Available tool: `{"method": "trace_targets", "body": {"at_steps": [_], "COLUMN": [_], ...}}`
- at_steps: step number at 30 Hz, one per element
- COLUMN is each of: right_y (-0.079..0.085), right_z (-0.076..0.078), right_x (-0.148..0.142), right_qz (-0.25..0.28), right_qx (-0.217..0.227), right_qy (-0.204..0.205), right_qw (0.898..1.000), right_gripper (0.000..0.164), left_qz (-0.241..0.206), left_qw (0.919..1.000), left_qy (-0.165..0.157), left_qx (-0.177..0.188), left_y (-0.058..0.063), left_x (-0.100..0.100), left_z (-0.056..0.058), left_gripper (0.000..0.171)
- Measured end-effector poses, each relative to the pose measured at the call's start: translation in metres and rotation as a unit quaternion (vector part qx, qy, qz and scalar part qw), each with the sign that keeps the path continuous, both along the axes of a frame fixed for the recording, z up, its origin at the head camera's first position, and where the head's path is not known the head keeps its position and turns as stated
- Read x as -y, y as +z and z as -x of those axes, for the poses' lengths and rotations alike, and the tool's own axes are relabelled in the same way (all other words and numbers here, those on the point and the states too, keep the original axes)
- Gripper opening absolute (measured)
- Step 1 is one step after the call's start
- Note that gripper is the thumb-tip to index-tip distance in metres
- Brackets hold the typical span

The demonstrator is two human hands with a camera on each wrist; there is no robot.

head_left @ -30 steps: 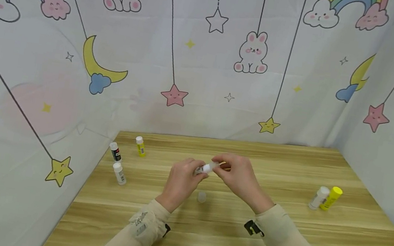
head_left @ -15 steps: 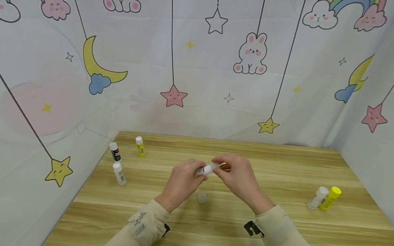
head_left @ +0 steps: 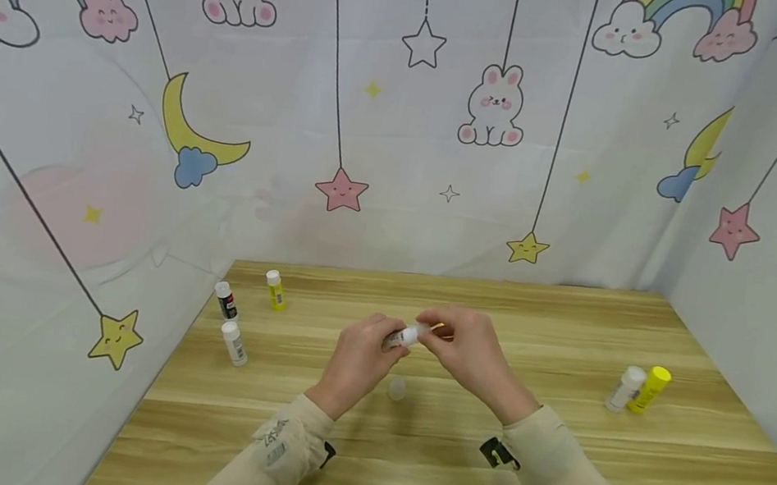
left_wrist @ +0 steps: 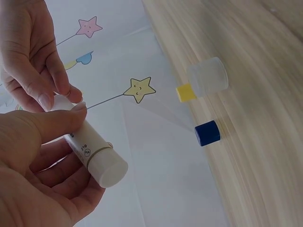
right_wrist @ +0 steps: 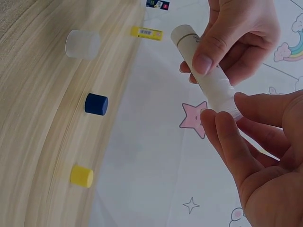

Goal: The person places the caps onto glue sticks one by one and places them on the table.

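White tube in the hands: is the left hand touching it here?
Touching. The right wrist view shows it: the thumb of the left hand lies on the side of the white tube, with fingertips showing past the opposite edge.

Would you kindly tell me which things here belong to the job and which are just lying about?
In use:
white glue stick
left hand
right hand

Seemingly lying about:
clear cap
blue cap
yellow cap
three left-side sticks
two right-side sticks

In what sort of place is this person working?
Probably a small indoor workspace, perhaps a curtained booth: a wood-grain table, cartoon-printed cloth hanging behind and beside it, and small upright tubes on top.
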State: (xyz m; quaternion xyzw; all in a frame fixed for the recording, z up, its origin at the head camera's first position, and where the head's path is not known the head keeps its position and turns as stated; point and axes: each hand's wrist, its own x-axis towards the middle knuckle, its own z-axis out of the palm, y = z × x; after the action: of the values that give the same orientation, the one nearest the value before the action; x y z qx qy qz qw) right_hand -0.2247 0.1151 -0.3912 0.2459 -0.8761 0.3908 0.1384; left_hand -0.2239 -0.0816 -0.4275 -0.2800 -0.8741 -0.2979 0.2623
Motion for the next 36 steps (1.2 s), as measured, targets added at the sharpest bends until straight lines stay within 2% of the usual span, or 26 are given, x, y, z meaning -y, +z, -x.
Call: {"method": "trace_targets", "body": {"at_steps": [26,32,36], "right_y": [-0.0041,-0.0033,0.0], "right_z": [0.0021,0.0045,0.0067], "right_x": [0.0009,-0.0013,-0.0038], "right_qz": [0.008,-0.001,0.001], "right_qx": [0.004,0.024,0.058], "right_qy": [0.009,0.02,0.021], "right_qw": [1.0,1.0,0.998], "right_gripper": [0.018,0.019,0.018], "left_qz": [0.003,0.001,0.013], "left_qw": [0.9997,0.9997,0.9986], "left_qy": [-0.012,-0.013,-0.016], "left_qx": [-0.019,-0.022,-0.049], "left_y": [-0.001,-0.0007,0.0012], "left_x": [-0.0002,-0.0023,-0.0068], "left_z": [0.0007,-0.0006,-0.0033], "left_gripper": [0.024,0.023,0.021]}}
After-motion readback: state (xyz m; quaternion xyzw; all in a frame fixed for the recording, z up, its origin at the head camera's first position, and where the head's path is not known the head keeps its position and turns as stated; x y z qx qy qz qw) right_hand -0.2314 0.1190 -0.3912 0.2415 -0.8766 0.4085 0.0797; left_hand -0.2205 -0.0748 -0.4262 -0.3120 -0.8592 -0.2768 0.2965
